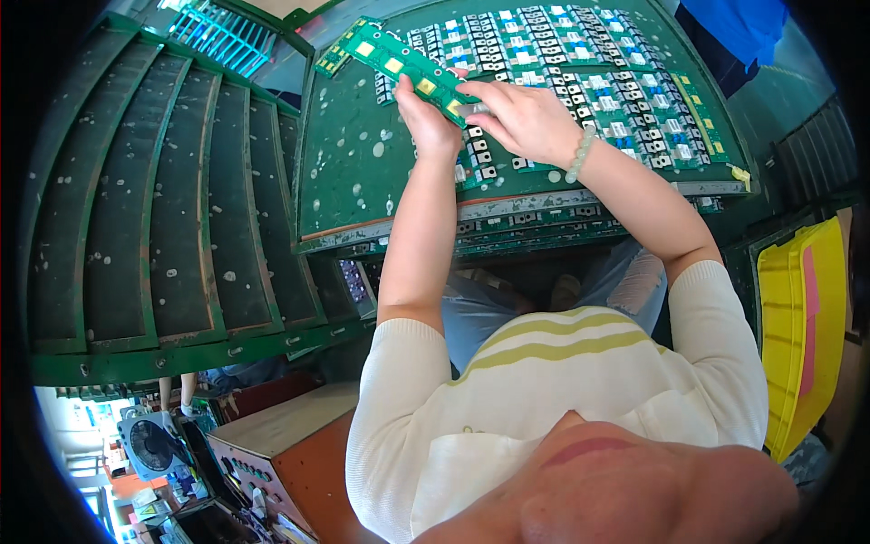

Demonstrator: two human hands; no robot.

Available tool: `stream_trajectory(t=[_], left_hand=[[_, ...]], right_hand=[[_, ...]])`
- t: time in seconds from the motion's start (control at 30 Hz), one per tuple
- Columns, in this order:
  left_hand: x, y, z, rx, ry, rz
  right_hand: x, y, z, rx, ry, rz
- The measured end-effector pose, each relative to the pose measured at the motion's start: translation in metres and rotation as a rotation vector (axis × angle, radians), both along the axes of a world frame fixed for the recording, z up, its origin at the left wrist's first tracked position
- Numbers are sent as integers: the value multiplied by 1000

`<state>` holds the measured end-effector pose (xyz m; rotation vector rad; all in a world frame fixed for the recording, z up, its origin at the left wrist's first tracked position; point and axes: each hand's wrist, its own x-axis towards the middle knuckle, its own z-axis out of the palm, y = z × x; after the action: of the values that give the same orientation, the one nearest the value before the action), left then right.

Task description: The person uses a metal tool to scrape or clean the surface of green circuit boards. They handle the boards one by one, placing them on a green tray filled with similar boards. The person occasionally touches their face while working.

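Green, long, narrow circuit-board strip (395, 65) w/ a row of square gold pads is held up over the dark green, white-flecked table (337, 172), tilted, far end twd the table's far L corner, near end twd the middle. L hand (424, 120) has it gripped btwn thumb & fingers, thumb on the L long edge, fingertips showing at the opp. edge. R hand (535, 120), w/ a pale green bead bracelet (582, 152) at the wrist, is at the strip's near end; its thumb & index look pinched on a small greyish piece (475, 109), too small to tell what kind.

Rows of green circuit boards w/ black & white parts (580, 45) cover the table from approx. the middle to near the R edge. Small yellow scrap (740, 174) at the near R corner. Beyond the table's L edge: dark green slatted metal rack (163, 181); off its R edge, a yellow plastic bin (784, 317).
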<state>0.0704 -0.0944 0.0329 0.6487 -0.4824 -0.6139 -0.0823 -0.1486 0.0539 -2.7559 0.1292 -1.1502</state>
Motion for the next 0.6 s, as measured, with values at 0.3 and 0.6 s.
stream_trajectory(t=[0.3,0.6], left_hand=[[-11,9,13,75,-43,80],[-16,7,7,111,-63,136]], right_hand=[[-1,4,-16,-54,-13,-24],[-2,14,-19,-79,-4,-53]])
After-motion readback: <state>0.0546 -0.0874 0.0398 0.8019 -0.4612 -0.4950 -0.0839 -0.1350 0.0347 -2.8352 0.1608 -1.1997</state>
